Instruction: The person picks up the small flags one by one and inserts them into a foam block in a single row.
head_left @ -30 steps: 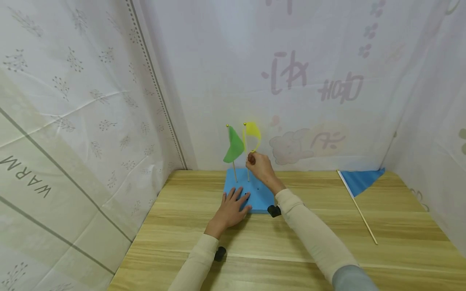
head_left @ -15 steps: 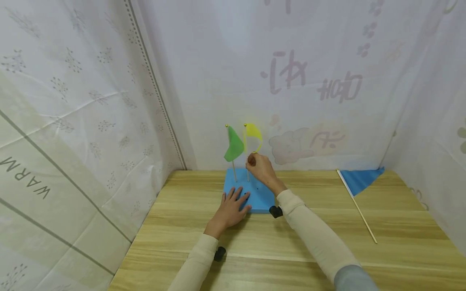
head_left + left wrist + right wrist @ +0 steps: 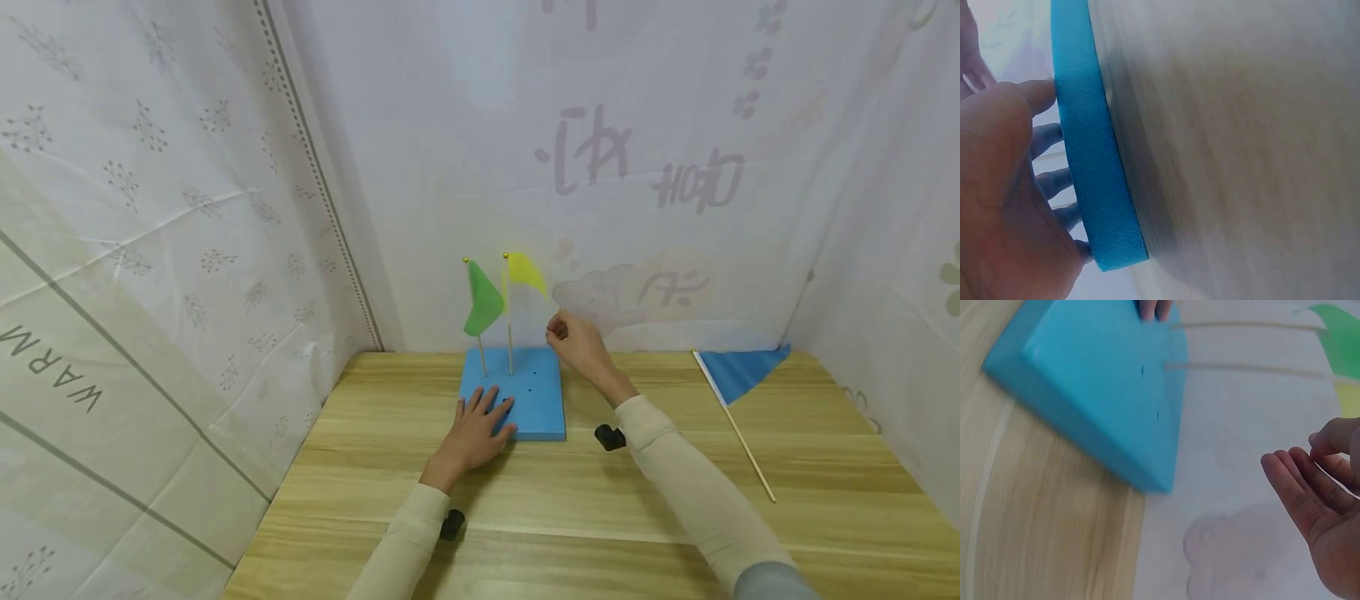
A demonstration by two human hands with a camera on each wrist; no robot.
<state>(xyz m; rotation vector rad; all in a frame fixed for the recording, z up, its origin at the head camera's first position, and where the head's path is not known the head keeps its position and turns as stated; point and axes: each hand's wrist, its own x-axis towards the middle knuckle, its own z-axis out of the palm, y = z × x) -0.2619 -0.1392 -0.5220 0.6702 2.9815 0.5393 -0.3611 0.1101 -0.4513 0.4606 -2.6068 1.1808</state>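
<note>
A blue foam block (image 3: 525, 398) lies on the wooden table (image 3: 570, 517). A green flag (image 3: 482, 302) and a yellow flag (image 3: 524, 272) stand upright in it on thin sticks. My left hand (image 3: 480, 423) lies flat on the block's near left corner, fingers spread; the left wrist view shows the fingers (image 3: 1047, 137) over the block's edge (image 3: 1094, 169). My right hand (image 3: 576, 342) hovers to the right of the yellow flag, holding nothing, fingers loosely curled (image 3: 1319, 494). The right wrist view shows the block (image 3: 1100, 387) and both sticks.
A blue flag (image 3: 742, 371) on a thin stick lies flat at the table's far right. White printed curtains close in the left, back and right sides. Small black wrist-camera mounts (image 3: 609, 436) hang under both sleeves.
My right hand let go of the yellow flag's stick and moved right, away from it. The yellow flag now stands free. The left hand has not moved.
</note>
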